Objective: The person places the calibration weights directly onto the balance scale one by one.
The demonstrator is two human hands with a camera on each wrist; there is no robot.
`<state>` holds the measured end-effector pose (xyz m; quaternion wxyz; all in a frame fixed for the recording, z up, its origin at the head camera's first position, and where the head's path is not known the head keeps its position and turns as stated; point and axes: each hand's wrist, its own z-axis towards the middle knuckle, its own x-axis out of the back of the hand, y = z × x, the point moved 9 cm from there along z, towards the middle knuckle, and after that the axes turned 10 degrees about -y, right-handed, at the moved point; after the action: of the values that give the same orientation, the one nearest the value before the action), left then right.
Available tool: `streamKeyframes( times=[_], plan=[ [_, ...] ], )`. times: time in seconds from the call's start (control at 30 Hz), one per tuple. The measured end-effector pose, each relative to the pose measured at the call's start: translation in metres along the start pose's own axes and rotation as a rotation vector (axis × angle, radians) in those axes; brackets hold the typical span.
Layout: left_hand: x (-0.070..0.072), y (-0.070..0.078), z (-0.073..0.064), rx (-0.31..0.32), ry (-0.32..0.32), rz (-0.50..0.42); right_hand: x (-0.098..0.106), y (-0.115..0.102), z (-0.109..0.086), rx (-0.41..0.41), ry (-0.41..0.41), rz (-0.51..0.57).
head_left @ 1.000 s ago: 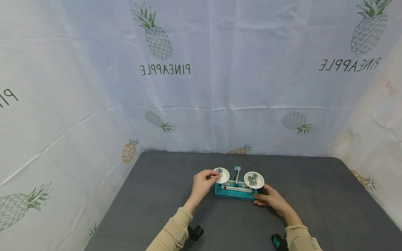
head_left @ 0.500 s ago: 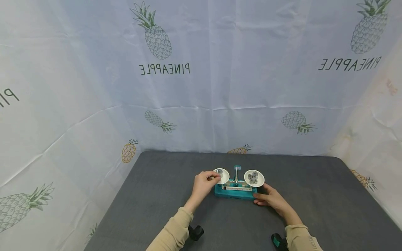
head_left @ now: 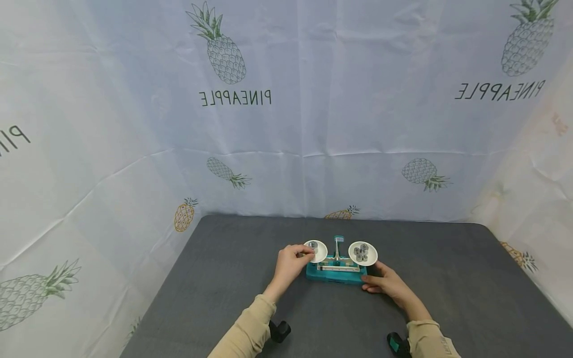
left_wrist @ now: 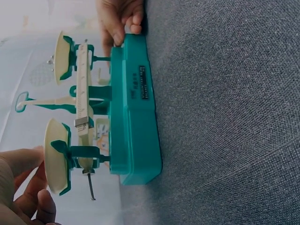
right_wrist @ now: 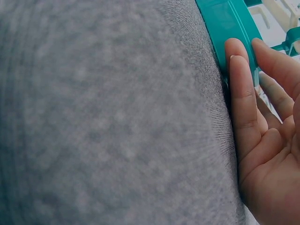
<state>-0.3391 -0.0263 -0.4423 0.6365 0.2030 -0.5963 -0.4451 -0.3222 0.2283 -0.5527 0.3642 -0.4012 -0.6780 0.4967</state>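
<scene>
A green and cream toy balance scale stands on the grey cloth. Several silvery weights sit in its right pan. Near the far rim of the left pan lies another small silvery weight. My left hand has thumb and fingertips drawn together over that pan's near-left side; I cannot tell whether something is between them. With my right hand I grip the right end of the scale's base, the thumb on its upper edge and fingers along the side.
Dark grey cloth covers the table under the scale. A white curtain printed with pineapples hangs behind and at both sides. Black wrist devices sit at both sleeves.
The left pan has dipped slightly and the right pan has risen a little, so the two look more level. My left fingertips moved slightly down with the left pan; my right hand stays put.
</scene>
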Motion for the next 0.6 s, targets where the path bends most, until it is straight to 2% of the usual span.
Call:
streamKeyframes(
  times=[0.23,0.43,0.6],
  plan=[
    [0.0009,0.0035,-0.0016,-0.03,0.011,0.003,-0.0002,-0.0005,0.0002,0.009,-0.015,-0.015],
    [-0.0015,0.001,0.0004,-0.013,-0.005,-0.01,0.0001,-0.0014,0.0006,0.018,-0.026,-0.021],
    [-0.0012,0.0004,0.0007,-0.017,0.008,0.003,0.0003,-0.0007,0.0008,0.02,-0.027,-0.016]
  ],
)
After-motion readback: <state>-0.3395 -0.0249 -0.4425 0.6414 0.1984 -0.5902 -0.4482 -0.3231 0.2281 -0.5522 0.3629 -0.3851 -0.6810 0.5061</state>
